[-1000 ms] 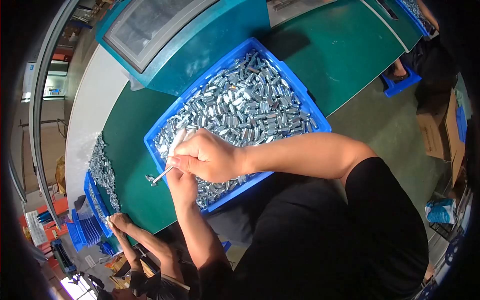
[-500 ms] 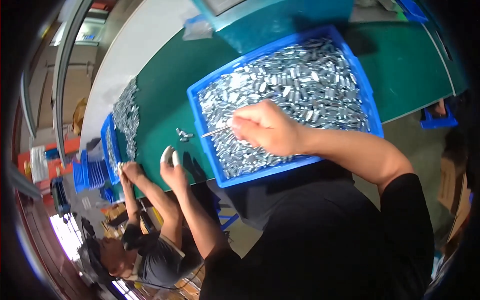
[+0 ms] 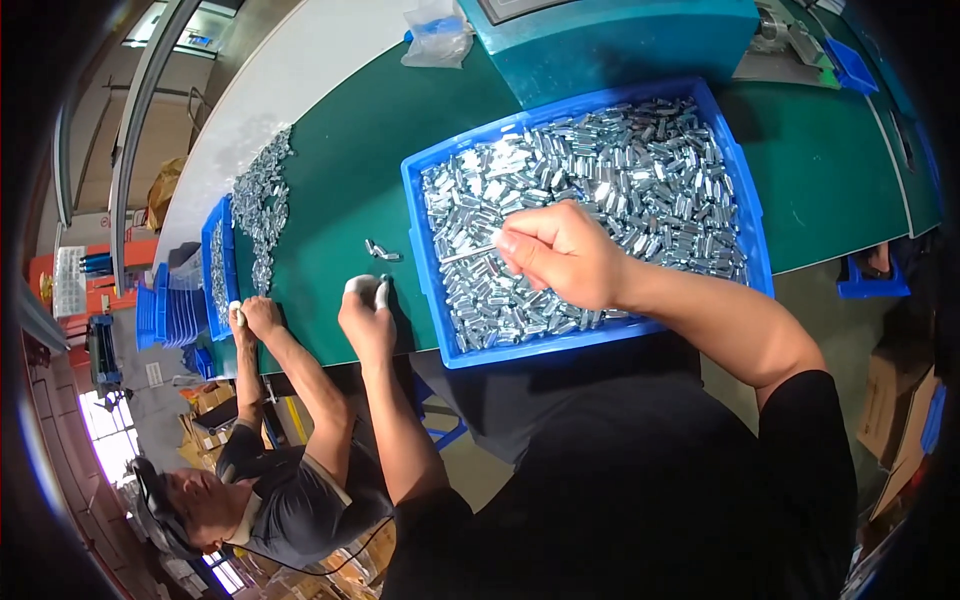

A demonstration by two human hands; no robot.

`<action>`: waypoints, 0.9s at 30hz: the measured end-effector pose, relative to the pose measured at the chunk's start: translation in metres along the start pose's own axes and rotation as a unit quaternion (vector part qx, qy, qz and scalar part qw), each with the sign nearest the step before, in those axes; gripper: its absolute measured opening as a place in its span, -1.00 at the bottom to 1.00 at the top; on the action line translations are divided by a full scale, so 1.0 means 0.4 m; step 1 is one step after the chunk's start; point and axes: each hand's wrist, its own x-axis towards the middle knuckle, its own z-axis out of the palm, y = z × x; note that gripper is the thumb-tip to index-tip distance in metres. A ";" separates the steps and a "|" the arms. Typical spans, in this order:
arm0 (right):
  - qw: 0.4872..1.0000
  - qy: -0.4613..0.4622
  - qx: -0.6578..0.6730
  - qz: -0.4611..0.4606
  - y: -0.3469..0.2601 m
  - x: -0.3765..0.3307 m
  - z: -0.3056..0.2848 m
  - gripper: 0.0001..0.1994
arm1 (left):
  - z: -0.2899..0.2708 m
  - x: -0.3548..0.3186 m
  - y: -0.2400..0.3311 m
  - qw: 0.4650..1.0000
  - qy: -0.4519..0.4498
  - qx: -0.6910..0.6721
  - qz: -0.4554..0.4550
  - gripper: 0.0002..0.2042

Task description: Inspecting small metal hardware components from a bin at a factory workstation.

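My right hand (image 3: 568, 258) is closed in a pinch on a thin metal rod (image 3: 468, 255), which points left over the near left part of a large blue tray (image 3: 431, 291). Small shiny metal parts (image 3: 610, 165) fill this tray in a loose heap. Left of the tray, my left hand (image 3: 368, 322) is just above the green tabletop, with white covers on thumb and finger. Its fingertips are drawn together, and a small dark glint shows at them; what it is stays unclear. A few loose metal parts (image 3: 380, 251) lie on the tabletop just beyond these fingertips.
Behind the tray stands a teal machine (image 3: 620, 50), with a clear plastic bag (image 3: 438, 35) beside it. To the left, a co-worker's hands (image 3: 255, 316) are at a smaller blue tray (image 3: 210, 268) near a pile of metal parts (image 3: 262, 200). Stacked blue trays (image 3: 170, 312) stand beyond.
The view has shifted slightly. My left hand's fingertips have come together, closer to the loose parts on the tabletop. My right hand still holds the rod over the tray.
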 end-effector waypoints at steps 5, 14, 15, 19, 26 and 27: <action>0.999 -0.011 -0.040 -0.010 0.006 -0.003 0.001 -0.66 | -0.038 -0.062 0.120 0.880 -0.025 -0.466 -0.087 -0.67; 0.984 -0.019 -0.141 -0.104 0.024 -0.005 0.019 -0.70 | -0.008 -0.118 0.318 0.744 -0.084 -0.652 -0.115 -0.80; 0.980 -0.014 -0.156 -0.123 0.020 -0.007 0.020 -0.70 | -0.007 -0.121 0.324 0.751 -0.095 -0.645 -0.108 -0.81; 0.973 0.016 -0.181 -0.141 0.038 -0.016 0.024 -0.72 | 0.019 -0.126 0.344 0.783 -0.094 -0.607 -0.097 -0.84; 0.989 -0.055 -0.116 -0.071 0.013 -0.022 0.038 -0.70 | 0.027 -0.164 0.370 0.859 -0.084 -0.502 -0.053 -0.82; 0.991 -0.043 -0.090 -0.088 0.039 -0.017 0.037 -0.68 | 0.035 -0.152 0.373 0.883 -0.057 -0.466 -0.014 -0.83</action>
